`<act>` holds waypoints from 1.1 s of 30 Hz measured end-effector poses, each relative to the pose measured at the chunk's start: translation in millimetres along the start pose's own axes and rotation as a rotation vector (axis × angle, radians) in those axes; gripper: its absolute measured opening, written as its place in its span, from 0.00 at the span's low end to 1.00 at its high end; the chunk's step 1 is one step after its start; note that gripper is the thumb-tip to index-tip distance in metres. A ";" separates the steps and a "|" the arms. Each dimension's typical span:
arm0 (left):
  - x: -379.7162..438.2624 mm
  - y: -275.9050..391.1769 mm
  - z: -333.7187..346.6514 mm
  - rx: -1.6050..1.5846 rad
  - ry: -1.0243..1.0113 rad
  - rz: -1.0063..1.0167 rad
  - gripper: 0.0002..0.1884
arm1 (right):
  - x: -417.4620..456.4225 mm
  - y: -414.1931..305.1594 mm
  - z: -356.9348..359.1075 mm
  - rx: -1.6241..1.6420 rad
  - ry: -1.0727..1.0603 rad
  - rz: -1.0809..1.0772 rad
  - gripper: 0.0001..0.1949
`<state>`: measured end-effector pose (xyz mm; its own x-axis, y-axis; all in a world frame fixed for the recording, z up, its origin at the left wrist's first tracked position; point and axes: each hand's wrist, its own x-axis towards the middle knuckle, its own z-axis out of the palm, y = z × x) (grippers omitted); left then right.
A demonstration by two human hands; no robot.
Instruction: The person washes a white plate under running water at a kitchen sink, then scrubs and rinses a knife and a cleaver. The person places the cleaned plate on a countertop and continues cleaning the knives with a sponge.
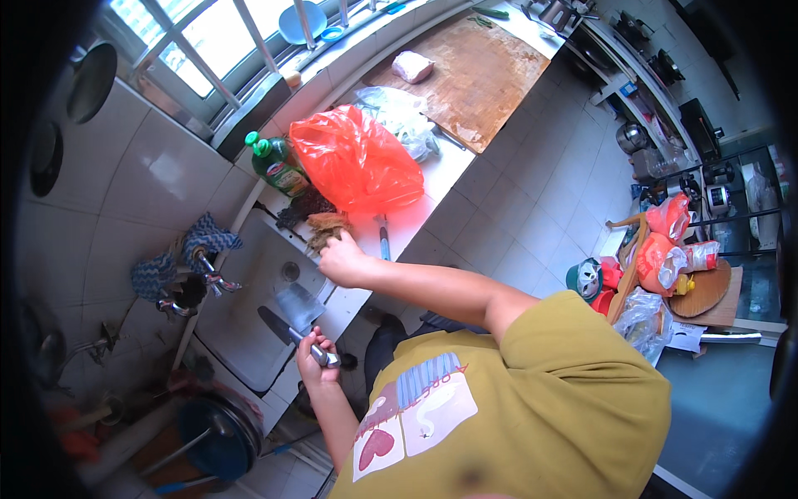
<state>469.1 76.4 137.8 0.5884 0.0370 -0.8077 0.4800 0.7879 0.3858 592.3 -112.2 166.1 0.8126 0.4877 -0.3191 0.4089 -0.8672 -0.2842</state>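
Observation:
My left hand [318, 358] is closed around the handle of a kitchen knife [274, 325], whose blade reaches over the sink [227, 337]. With its fingertips, my right hand [341, 259] touches a brown scrubbing cloth or pad [325, 229] on the counter by the sink's rim; whether it grips it cannot be told. Beside the cloth lies a dark mesh scrubber [305, 206]. A peeler-like tool with a blue-grey handle [384, 240] lies to the right, partly by a red plastic bag [355, 159].
Green dish soap bottles [277, 171] stand behind the sink. Farther along the counter are a clear plastic bag [399, 115] and a wooden cutting board [477, 75] with a pale piece of meat [412, 67]. Two metal taps [215, 280] project over the sink from the wall.

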 end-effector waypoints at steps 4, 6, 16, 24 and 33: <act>-10.3 -37.3 6.9 -0.165 -0.146 0.120 0.06 | -74.5 39.8 -27.6 0.773 -0.099 -0.159 0.22; -20.3 -71.5 31.6 -0.212 -0.016 0.240 0.05 | -109.0 66.5 -14.4 0.601 -0.041 -0.130 0.23; -52.1 -238.3 212.3 0.156 -0.408 0.411 0.20 | -238.8 185.4 -21.9 1.107 0.063 -0.278 0.36; -20.2 -308.5 337.4 0.459 -0.656 0.225 0.29 | -261.4 296.3 -23.8 1.333 0.311 0.138 0.38; 75.8 -347.7 483.8 0.553 -0.674 0.148 0.22 | -263.2 445.5 -42.7 1.070 0.837 0.700 0.25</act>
<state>661.6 -492.1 158.1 0.8443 -0.3924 -0.3649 0.5115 0.3874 0.7670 578.3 -631.1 162.0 0.8530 -0.4895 -0.1809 -0.3293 -0.2360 -0.9143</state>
